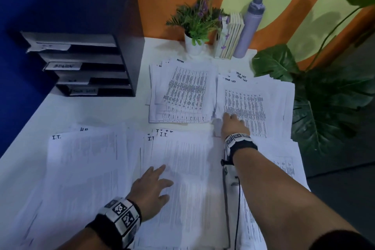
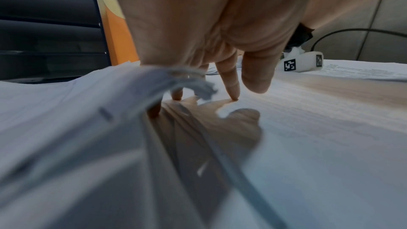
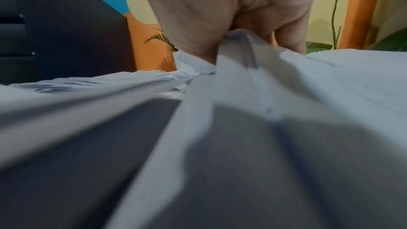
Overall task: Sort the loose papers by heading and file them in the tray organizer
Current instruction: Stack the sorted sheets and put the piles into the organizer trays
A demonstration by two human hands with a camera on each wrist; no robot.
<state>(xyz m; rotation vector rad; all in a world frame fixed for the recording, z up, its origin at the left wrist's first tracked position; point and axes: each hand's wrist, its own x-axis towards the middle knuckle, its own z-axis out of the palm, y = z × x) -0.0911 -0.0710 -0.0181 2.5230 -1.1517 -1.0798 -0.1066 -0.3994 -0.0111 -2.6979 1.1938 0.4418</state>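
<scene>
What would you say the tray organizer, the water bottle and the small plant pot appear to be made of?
Tray organizer: matte black board or plastic, with flat, dull panels; which one is unclear. Water bottle: lilac with a satin sheen, likely coated metal or plastic. Plant pot: smooth white, possibly ceramic or plastic.

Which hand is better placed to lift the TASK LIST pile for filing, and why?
Probably the right hand: it already pinches the near left corner of the TASK LIST pile. The left hand rests on the I.T. pile.

white table (image 1: 105, 111), paper stacks (image 1: 182, 91), organizer (image 1: 81, 63)
</scene>
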